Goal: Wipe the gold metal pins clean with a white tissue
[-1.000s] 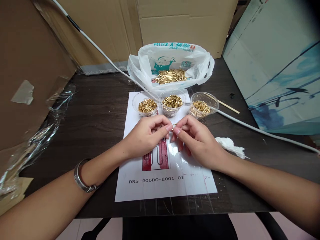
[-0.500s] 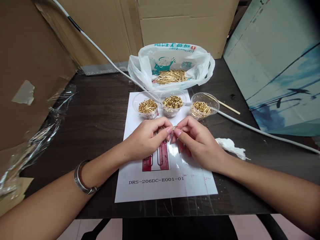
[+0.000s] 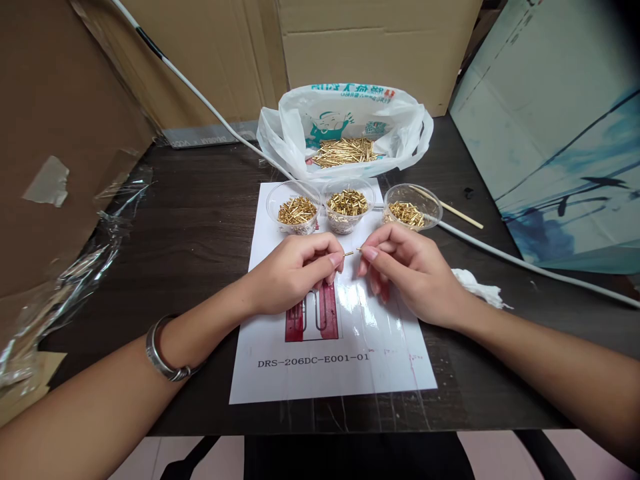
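Observation:
Between thumb and forefinger, my left hand [image 3: 305, 272] pinches a thin brass pin [image 3: 349, 253] that points right. My right hand [image 3: 407, 270] pinches a tiny brass piece [image 3: 359, 249], mostly hidden by its fingertips. A small gap separates the two pieces. Both hands hover over a printed sheet [image 3: 320, 387]. Just beyond them stand three clear cups of small brass parts: a left cup [image 3: 296, 212], a middle cup [image 3: 347, 203] and a right cup [image 3: 407, 215]. Behind the cups, an open white plastic bag [image 3: 295, 143] holds a heap of longer brass pins [image 3: 345, 152].
A white cable [image 3: 210, 107] runs behind the cups and off to the right. Right of the cups lie a wooden stick [image 3: 455, 210] and crumpled white tissue [image 3: 483, 290]. Cardboard [image 3: 60, 100] walls the left and back; a painted panel [image 3: 555, 147] stands at right.
My hands have moved apart; my right hand has shifted right and slightly up. The pieces at the fingertips, close together before, now show a gap. The view has shifted slightly.

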